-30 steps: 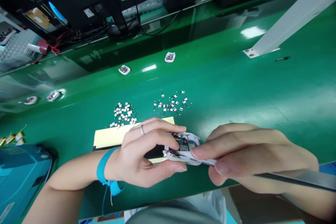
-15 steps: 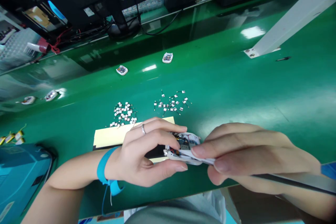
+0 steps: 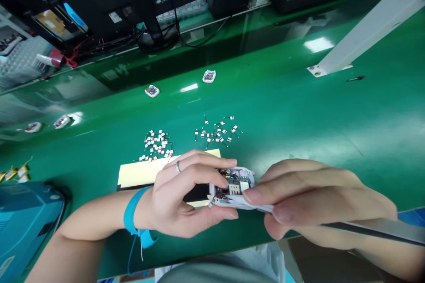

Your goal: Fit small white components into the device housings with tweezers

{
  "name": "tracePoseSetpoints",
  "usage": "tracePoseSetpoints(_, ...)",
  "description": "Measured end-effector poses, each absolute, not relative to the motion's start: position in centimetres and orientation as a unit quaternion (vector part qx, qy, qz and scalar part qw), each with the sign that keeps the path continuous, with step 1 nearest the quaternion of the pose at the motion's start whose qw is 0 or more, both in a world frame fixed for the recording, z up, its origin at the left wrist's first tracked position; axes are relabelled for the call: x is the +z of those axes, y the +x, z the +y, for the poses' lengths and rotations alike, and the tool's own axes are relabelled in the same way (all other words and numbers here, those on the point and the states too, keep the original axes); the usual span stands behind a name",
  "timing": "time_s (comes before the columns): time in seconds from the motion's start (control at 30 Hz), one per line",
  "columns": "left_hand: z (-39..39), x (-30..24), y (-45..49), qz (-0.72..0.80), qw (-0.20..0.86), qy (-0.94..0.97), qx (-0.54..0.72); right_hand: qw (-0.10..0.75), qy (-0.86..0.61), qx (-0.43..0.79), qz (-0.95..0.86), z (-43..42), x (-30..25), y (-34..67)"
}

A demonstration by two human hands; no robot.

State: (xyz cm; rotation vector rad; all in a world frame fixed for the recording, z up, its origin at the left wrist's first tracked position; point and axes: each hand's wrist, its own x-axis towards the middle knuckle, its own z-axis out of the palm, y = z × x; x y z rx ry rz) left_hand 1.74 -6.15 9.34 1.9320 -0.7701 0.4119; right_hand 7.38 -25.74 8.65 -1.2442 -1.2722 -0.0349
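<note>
My left hand [image 3: 189, 190], with a ring and a blue wrist strap [image 3: 133, 212], grips a small white device housing [image 3: 250, 174] between thumb and fingers. Its open side faces up and shows a circuit board [image 3: 234, 185] with metal parts and thin wires. Pinched in my right hand [image 3: 308, 194] is a pair of tweezers [image 3: 372, 232]; their pale tips reach into the housing's near edge. What the tips touch is too small to make out. Under my left hand lies a pad [image 3: 142, 174] with a pale yellow strip and a black band.
Two piles of small wired parts [image 3: 157, 143] [image 3: 217, 132] lie beyond my hands. Several open white housings [image 3: 152, 91] stand farther back. A teal machine [image 3: 29, 221] is at left, a white post [image 3: 365, 26] at right, a monitor [image 3: 113, 4] behind.
The housing has tilted slightly, so more of its board shows. My right hand and the tweezers have shifted a little; both hands keep their hold.
</note>
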Motion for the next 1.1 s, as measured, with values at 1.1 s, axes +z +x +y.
tracePoseSetpoints(1.1, -5.98, 9.72, 1.76, -0.335, 0.442, 0.808, 0.198, 0.6, -0.541, -0.01, -0.589, -26.01, 9.1, 7.72)
